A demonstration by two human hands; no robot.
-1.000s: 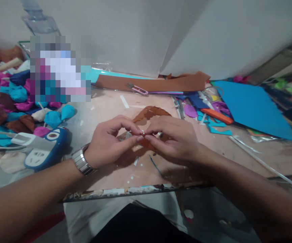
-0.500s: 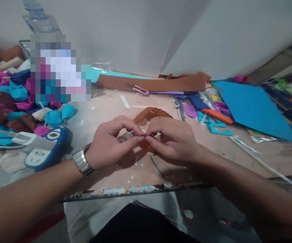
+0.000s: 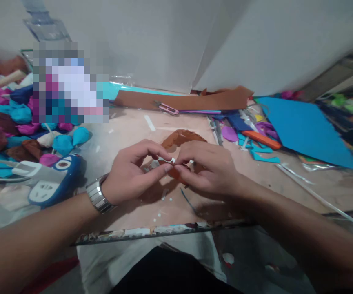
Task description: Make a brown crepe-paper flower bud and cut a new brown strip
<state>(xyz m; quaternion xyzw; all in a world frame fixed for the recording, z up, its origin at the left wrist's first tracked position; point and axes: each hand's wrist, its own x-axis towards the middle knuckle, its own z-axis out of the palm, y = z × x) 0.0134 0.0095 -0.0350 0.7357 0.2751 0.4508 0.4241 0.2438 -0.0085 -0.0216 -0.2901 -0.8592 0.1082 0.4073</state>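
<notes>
Two hands, half-hidden brown strip, pink snips beyond

Left hand and right hand face each other, fingers curled, thumb tips close together, both forearms slanting inward.

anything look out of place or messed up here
White scraps litter the table. A small white-and-red item below it looks dropped, apparently on the floor. The brown strip, partly behind the right hand, has a ragged edge; whether that's damage I can't tell. No spill stands out.
</notes>
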